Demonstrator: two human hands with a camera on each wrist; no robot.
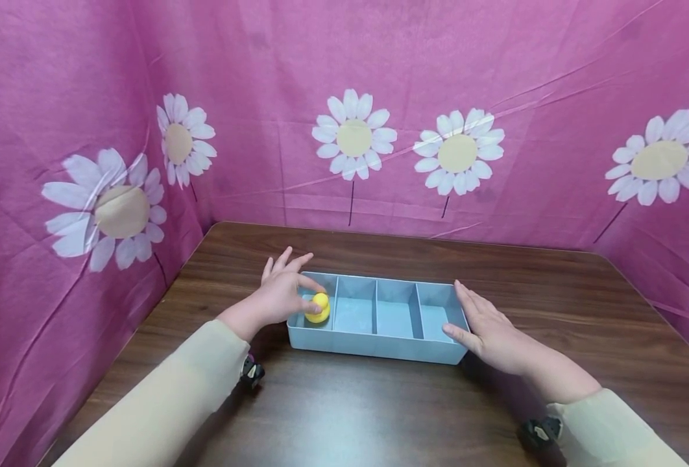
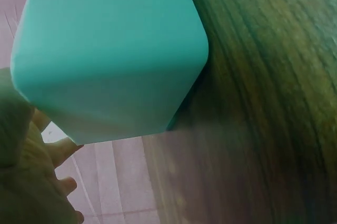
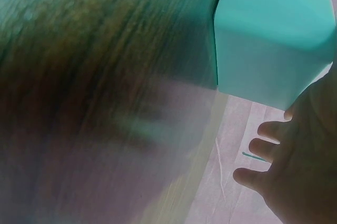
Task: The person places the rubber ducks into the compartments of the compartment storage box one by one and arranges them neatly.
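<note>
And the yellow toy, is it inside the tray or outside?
Inside: the yellow toy is in the leftmost compartment of the tray, pinched in the left grip.

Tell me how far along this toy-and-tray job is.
Looks done: blue divided tray stands on the wooden table, right hand against its right end.
In hand: left hand pinches the yellow duck-like toy in or just over the leftmost compartment.
Remaining: probably letting go, not yet done; can't tell whether it's going in or coming out.
</note>
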